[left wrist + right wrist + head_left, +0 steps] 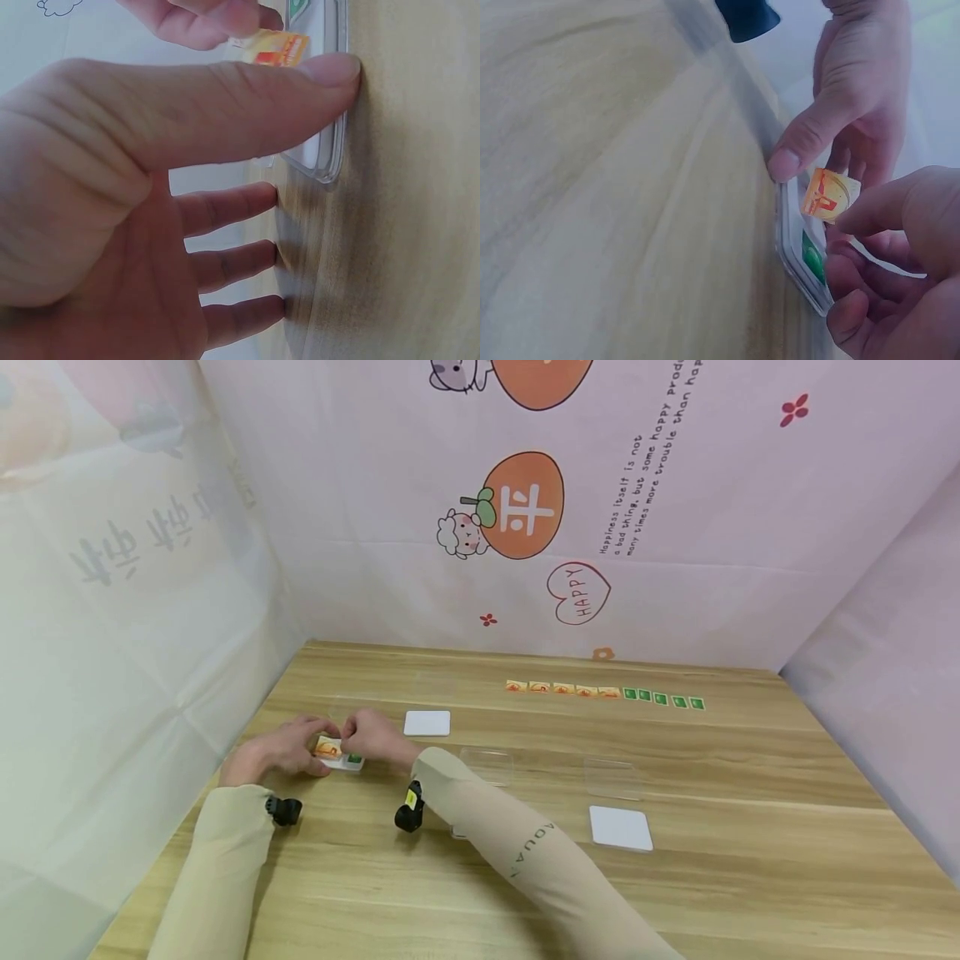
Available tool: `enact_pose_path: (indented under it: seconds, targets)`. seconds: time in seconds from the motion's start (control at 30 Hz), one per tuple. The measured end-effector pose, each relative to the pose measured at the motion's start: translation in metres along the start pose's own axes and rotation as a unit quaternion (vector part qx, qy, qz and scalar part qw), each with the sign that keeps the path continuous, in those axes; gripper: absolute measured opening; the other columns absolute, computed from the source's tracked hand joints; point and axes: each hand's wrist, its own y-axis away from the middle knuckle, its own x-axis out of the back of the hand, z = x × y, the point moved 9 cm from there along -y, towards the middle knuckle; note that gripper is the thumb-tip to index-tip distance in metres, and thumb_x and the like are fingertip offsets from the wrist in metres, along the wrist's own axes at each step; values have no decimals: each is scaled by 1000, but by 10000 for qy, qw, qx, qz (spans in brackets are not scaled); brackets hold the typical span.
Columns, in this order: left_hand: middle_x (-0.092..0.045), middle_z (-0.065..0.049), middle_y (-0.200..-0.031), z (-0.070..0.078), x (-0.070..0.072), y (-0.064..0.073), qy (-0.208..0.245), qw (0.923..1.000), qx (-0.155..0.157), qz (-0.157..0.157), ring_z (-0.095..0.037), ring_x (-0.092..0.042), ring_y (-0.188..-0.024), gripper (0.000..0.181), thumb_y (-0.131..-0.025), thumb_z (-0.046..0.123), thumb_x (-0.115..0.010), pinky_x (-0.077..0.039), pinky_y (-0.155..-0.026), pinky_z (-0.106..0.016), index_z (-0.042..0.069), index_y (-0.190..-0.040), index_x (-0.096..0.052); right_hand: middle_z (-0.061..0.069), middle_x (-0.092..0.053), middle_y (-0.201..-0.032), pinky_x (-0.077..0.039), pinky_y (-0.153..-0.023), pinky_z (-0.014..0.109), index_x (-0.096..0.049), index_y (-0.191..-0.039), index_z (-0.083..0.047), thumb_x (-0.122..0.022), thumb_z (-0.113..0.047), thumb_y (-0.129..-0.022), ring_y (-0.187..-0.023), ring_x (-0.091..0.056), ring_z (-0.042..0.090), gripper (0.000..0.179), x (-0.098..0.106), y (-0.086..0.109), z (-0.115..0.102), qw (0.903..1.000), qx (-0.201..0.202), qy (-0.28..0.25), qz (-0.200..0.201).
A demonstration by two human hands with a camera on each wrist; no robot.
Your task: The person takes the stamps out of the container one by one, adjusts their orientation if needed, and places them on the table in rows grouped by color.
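Note:
On the left side of the table a white card in a clear plastic case (795,259) lies between both hands. My left hand (281,750) grips the case at its left end, thumb on the near edge; its other fingers reach toward the tabletop in the left wrist view. Above the card, my right hand (377,737) pinches a small orange picture sticker (829,196) by one edge, tilted up off the white surface. A green sticker (813,259) lies on the card's right part, partly hidden by the right fingers.
A row of orange stickers (562,689) and green stickers (661,699) runs along the back. White cards lie at centre-left (427,723) and right (620,828). Clear plastic pieces (613,778) are hard to see against the wood. Printed cloth walls (420,585) enclose the table.

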Motion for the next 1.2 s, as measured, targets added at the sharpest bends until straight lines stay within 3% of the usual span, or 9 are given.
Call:
enact_pose_path:
  seconds: [0.17, 0.4, 0.63, 0.87, 1.2]
  targets:
    - [-28, -31, -150, 0, 0, 0, -67, 10000, 36, -18, -55, -28, -135, 65, -84, 29, -77, -31, -102, -70, 11, -139, -48, -4, -60, -77, -42, -55, 18, -64, -81, -11, -68, -9, -88, -64, -51, 6, 8, 5, 3, 2, 9995, -118, -304, -37]
    - [-28, -32, -151, 0, 0, -1, -200, 9998, 66, 3, -56, -28, -135, 73, -84, 30, -77, -30, -104, -69, 4, -143, -42, -4, -61, -76, -43, -55, 19, -66, -84, -11, -67, -9, -88, -65, -52, 7, 5, 16, 6, 1, 9998, -53, -163, -49]
    - [-22, -31, -154, -2, -1, 0, -41, 9997, 224, -133, -55, -22, -139, 81, -85, 30, -76, -27, -106, -70, 1, -148, -35, -5, -61, -76, -42, -59, 20, -67, -82, -13, -67, -11, -89, -68, -52, 8, 8, 25, 8, 1, 9999, 106, 0, 79]
    - [-26, -29, -152, -3, -2, -3, -65, 9997, 205, -106, -54, -28, -137, 67, -84, 30, -77, -30, -105, -68, 7, -138, -46, -4, -60, -76, -41, -57, 20, -66, -81, -12, -66, -9, -87, -67, -51, 8, 6, 34, 11, 2, 9998, 139, 26, 153]
    - [-30, -32, -148, -2, -1, -4, -32, 10000, 14, -3, -53, -36, -131, 55, -82, 25, -78, -34, -101, -67, 13, -130, -53, -1, -62, -82, -44, -61, 20, -64, -84, -13, -64, -7, -86, -73, -53, 10, 7, 46, 9, 20, 9996, 32, -110, 267]
